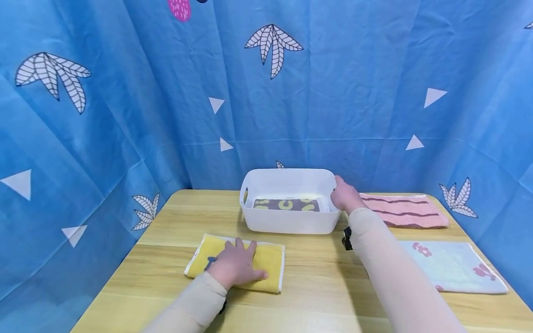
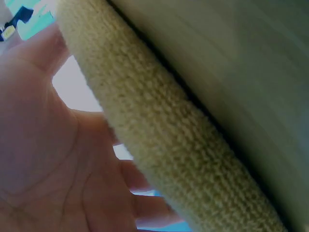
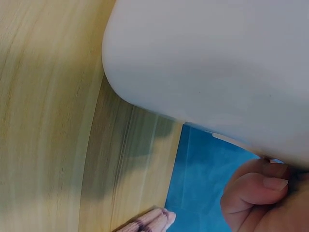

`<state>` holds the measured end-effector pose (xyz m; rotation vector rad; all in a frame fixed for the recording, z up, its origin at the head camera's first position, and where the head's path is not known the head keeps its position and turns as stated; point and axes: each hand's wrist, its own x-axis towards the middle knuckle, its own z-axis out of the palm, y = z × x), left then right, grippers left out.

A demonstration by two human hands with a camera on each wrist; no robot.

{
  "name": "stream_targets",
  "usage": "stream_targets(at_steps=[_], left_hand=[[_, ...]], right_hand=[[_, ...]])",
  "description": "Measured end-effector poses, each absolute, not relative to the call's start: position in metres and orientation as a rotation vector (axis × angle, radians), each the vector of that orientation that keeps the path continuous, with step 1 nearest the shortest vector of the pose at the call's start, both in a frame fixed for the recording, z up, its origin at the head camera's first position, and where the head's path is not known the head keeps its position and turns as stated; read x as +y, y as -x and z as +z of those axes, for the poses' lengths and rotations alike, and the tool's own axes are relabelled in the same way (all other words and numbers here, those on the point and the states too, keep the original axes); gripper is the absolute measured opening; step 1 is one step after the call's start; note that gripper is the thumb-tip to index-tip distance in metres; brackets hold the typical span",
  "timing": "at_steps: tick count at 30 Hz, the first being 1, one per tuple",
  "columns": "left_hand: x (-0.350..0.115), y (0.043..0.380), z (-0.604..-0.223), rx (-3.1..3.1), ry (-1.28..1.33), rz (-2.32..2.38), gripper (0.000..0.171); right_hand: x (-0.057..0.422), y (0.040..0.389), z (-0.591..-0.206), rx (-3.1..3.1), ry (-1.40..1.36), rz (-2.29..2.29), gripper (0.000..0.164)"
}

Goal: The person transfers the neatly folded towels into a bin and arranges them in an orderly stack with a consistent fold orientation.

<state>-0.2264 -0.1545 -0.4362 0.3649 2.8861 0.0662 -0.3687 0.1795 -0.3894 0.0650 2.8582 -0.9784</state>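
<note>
A folded yellow towel [image 1: 266,261] with white edges lies on the near left of the table. My left hand [image 1: 239,264] rests on top of it with fingers spread. From the left wrist, the towel's thick folded edge [image 2: 140,111] crosses in front of my palm [image 2: 53,140]. Farther back stands a white plastic basket [image 1: 291,222] with handle holes at its ends. My right hand [image 1: 345,194] grips its right end, and in the right wrist view the curled fingers [image 3: 258,188] sit at the basket's edge. Inside the basket lies a brown towel [image 1: 272,204] with yellow shapes.
To the right of the basket lies a pink towel [image 1: 410,211] with dark wavy stripes. Nearer on that side is a pale towel [image 1: 454,268] with pink flowers, partly behind my right sleeve. A blue curtain [image 1: 333,101] encloses the wooden table [image 1: 312,296] at the back and sides.
</note>
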Motion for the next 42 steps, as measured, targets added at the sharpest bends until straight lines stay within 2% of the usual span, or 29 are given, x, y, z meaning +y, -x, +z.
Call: stream_targets(at_steps=[21,34,37,42], left_hand=[[-0.054,0.21,-0.439,2.972,-0.382,-0.125,0.104],[-0.039,0.21,-0.436,2.967,-0.375,-0.118,0.104],[-0.044,0.215,-0.434,2.958,-0.443,-0.067,0.098],[-0.056,0.228,-0.429,2.888,-0.58,-0.003,0.077]], right_hand=[[0.179,0.365,-0.392,2.854,-0.065,-1.004,0.063],[0.175,0.364,-0.386,2.844,-0.068,-1.018,0.063],[0.176,0.365,-0.386,2.859,-0.047,-1.01,0.063],[0.181,0.364,-0.387,2.84,-0.048,-1.115,0.062]])
